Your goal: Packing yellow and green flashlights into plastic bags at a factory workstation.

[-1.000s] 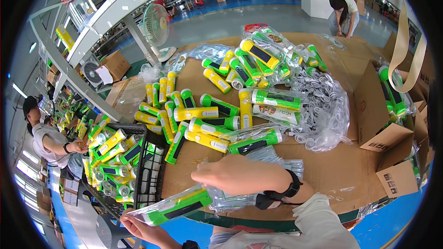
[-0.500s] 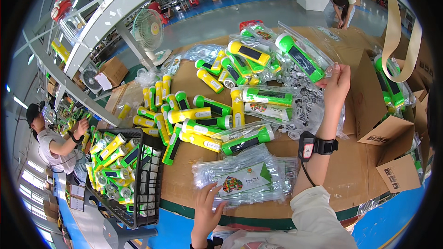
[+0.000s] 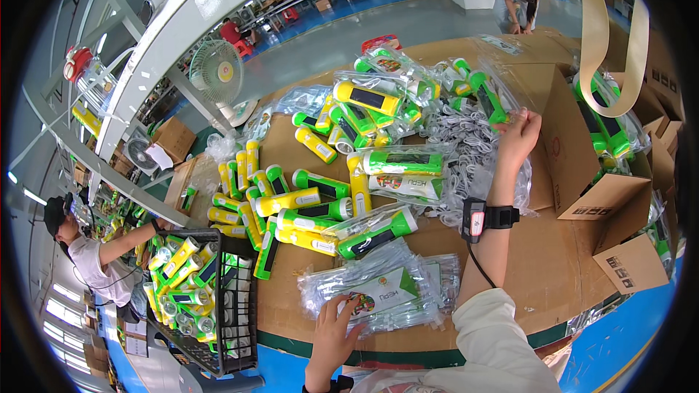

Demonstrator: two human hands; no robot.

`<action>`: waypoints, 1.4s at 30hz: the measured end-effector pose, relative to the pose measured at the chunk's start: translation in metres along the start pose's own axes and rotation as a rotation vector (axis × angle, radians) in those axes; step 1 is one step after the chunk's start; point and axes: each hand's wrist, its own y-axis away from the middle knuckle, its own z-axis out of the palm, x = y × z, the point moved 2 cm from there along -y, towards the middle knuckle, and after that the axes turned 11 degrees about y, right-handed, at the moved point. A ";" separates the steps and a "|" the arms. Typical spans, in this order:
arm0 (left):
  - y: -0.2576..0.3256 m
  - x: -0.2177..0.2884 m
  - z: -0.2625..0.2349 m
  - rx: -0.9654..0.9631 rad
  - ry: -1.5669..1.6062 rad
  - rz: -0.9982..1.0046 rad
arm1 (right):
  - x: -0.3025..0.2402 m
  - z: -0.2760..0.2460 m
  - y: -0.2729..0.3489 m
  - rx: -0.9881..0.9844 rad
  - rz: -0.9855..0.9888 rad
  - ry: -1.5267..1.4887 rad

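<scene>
My right hand is stretched out to the far right of the pile, fingers pinched on the end of a clear plastic bag. Inside that bag is a green flashlight with a dark panel on its side. Close to me, my left hand rests with fingers apart at the edge of a stack of flat clear bags holding printed cards. Just beyond the stack lies a bagged green flashlight. A heap of white cables sits left of my right wrist.
Loose yellow and green flashlights cover the cardboard-topped table's left half. A black crate full of flashlights stands at left, where a co-worker's arm reaches. Open cartons stand at right, below a hanging tape loop. A fan stands beyond.
The bagged flashlight in my right hand has gone down and away onto the far right of the pile. My left hand stays by the flat bags. The co-worker's arm has stretched toward the crate.
</scene>
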 end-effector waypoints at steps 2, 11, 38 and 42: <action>-0.002 -0.002 -0.001 0.014 -0.001 0.001 | -0.003 0.001 0.001 0.025 -0.008 -0.034; -0.005 -0.002 0.001 0.045 0.003 0.008 | -0.007 0.003 0.006 -0.003 0.216 -0.452; 0.014 -0.026 0.014 0.179 0.081 0.042 | -0.164 -0.089 0.221 -1.585 -1.275 0.147; 0.015 -0.026 0.018 0.196 0.157 0.084 | -0.101 -0.127 0.230 -1.741 -1.299 0.409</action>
